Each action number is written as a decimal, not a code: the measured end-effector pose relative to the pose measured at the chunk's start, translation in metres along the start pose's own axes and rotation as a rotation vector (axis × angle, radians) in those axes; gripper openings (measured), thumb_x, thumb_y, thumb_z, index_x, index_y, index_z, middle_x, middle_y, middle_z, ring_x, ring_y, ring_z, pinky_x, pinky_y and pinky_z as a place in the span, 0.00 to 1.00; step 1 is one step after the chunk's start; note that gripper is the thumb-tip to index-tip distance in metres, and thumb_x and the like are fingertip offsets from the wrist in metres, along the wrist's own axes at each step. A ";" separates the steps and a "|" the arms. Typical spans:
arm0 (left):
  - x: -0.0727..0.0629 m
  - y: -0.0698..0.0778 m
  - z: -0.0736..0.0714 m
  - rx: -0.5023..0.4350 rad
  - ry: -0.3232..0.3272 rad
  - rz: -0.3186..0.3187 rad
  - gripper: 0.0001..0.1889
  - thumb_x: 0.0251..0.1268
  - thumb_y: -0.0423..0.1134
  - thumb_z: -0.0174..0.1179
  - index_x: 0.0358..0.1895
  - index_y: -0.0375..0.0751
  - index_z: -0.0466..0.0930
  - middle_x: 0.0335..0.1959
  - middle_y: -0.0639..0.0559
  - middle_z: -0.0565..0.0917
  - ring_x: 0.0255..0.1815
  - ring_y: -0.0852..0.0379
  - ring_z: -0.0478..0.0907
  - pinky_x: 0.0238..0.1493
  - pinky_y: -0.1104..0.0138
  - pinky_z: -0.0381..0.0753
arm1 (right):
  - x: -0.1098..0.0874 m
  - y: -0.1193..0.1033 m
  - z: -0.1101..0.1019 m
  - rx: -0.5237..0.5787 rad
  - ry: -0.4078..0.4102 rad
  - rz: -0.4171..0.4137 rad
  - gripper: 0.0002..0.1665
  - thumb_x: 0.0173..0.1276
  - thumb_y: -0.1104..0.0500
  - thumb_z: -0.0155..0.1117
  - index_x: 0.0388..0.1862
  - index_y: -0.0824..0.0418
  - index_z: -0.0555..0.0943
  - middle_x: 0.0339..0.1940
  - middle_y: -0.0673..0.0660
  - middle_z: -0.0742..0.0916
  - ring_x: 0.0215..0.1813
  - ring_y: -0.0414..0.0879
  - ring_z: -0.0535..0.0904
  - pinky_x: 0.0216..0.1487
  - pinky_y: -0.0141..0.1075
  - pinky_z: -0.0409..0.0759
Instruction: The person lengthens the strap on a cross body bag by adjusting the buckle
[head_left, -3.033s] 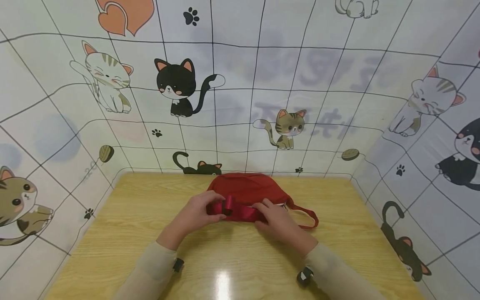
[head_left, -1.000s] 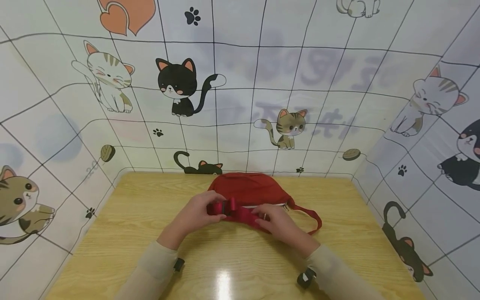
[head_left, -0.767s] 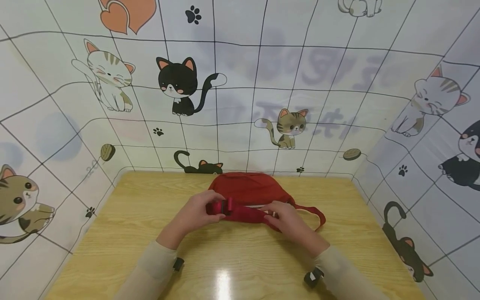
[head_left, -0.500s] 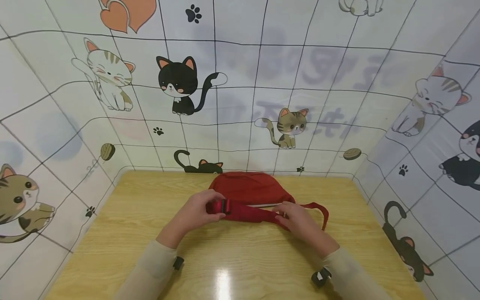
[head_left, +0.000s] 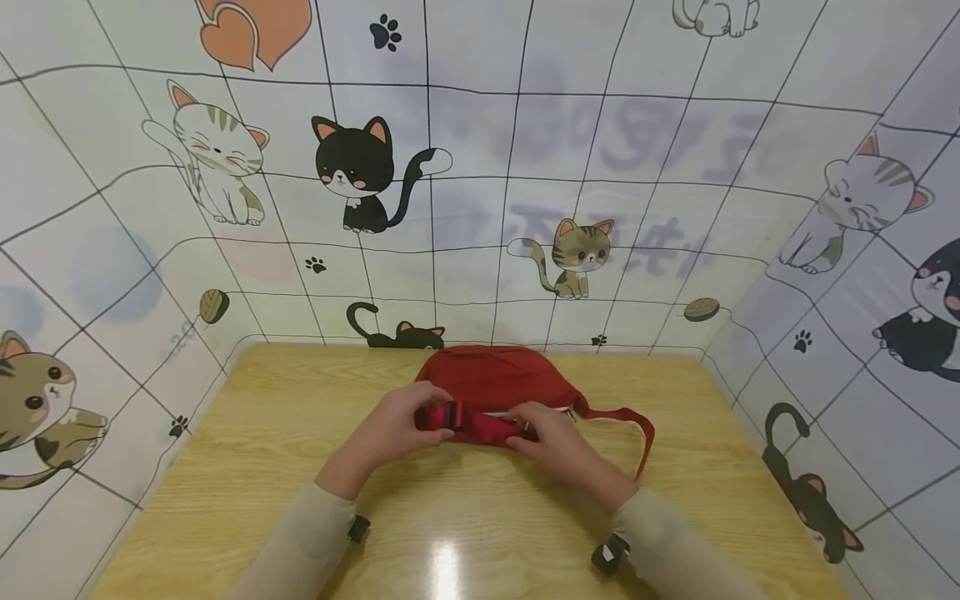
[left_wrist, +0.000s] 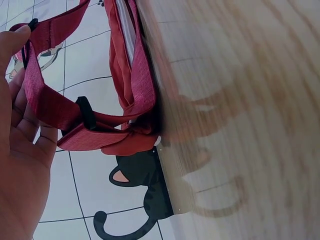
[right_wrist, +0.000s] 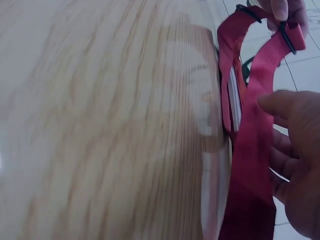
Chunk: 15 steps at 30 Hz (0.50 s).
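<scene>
A red waist bag [head_left: 495, 377] lies at the back of the table, with a white zipper along its near edge. In front of the zipper runs its red strap [head_left: 489, 428]. My left hand [head_left: 390, 425] pinches the strap at a black slider buckle [head_left: 448, 414], thumb on the slider's edge in the left wrist view. A second black slider [left_wrist: 86, 112] sits lower on the strap there. Further right, my right hand [head_left: 558, 443] pinches the strap between thumb and fingers. The right wrist view has its thumb against the flat webbing [right_wrist: 252, 150], fingers behind it.
Past the right hand, a loop of strap [head_left: 647, 433] curves out over the wooden table [head_left: 300, 392]. Walls with a cat-pattern covering [head_left: 480, 208] close in the table at the back and both sides. Small black devices sit at both wrists.
My right hand slides rightward along the strap, then is back left nearer the slider. The strap's loop at the right reaches further out than 3 seconds ago. My left hand stays in place.
</scene>
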<state>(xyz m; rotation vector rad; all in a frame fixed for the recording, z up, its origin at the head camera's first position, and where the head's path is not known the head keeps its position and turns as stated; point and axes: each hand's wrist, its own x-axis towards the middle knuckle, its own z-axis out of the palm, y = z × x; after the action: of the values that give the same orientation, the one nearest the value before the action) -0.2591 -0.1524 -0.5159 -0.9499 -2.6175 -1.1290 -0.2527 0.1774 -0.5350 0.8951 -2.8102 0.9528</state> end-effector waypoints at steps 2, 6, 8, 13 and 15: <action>0.000 -0.001 0.001 0.004 -0.001 -0.003 0.24 0.60 0.41 0.86 0.58 0.52 0.86 0.44 0.66 0.84 0.43 0.63 0.81 0.46 0.64 0.86 | 0.002 -0.001 0.003 0.013 0.005 -0.014 0.16 0.76 0.60 0.78 0.60 0.53 0.88 0.47 0.46 0.88 0.45 0.42 0.81 0.49 0.40 0.84; 0.000 -0.001 0.001 0.019 -0.001 -0.013 0.23 0.61 0.42 0.85 0.58 0.52 0.86 0.44 0.66 0.84 0.43 0.64 0.81 0.46 0.65 0.86 | 0.002 0.000 0.002 0.039 0.021 -0.019 0.14 0.79 0.61 0.75 0.59 0.50 0.89 0.51 0.44 0.90 0.49 0.40 0.84 0.54 0.41 0.86; -0.001 0.000 0.000 0.020 0.002 -0.019 0.23 0.61 0.42 0.85 0.57 0.52 0.87 0.45 0.66 0.84 0.43 0.63 0.81 0.46 0.65 0.86 | 0.000 0.002 -0.001 0.049 0.033 -0.017 0.13 0.79 0.61 0.74 0.59 0.50 0.90 0.53 0.43 0.91 0.52 0.39 0.84 0.56 0.41 0.86; -0.003 0.002 -0.003 0.014 0.013 -0.039 0.24 0.59 0.41 0.86 0.57 0.52 0.87 0.43 0.66 0.84 0.42 0.63 0.81 0.45 0.64 0.86 | -0.005 0.005 -0.013 0.079 0.055 -0.085 0.14 0.78 0.62 0.75 0.59 0.51 0.91 0.53 0.44 0.92 0.51 0.40 0.85 0.53 0.40 0.87; -0.004 0.003 -0.004 0.015 0.014 -0.043 0.24 0.59 0.41 0.86 0.57 0.51 0.87 0.42 0.65 0.84 0.42 0.63 0.81 0.45 0.64 0.85 | -0.006 0.007 -0.018 0.095 0.052 -0.117 0.15 0.78 0.63 0.75 0.59 0.52 0.92 0.54 0.45 0.93 0.51 0.40 0.86 0.52 0.40 0.87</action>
<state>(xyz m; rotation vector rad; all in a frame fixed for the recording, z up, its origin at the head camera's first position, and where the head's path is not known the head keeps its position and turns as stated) -0.2550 -0.1557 -0.5122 -0.8840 -2.6437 -1.1201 -0.2537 0.1951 -0.5259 1.0169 -2.6563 1.0836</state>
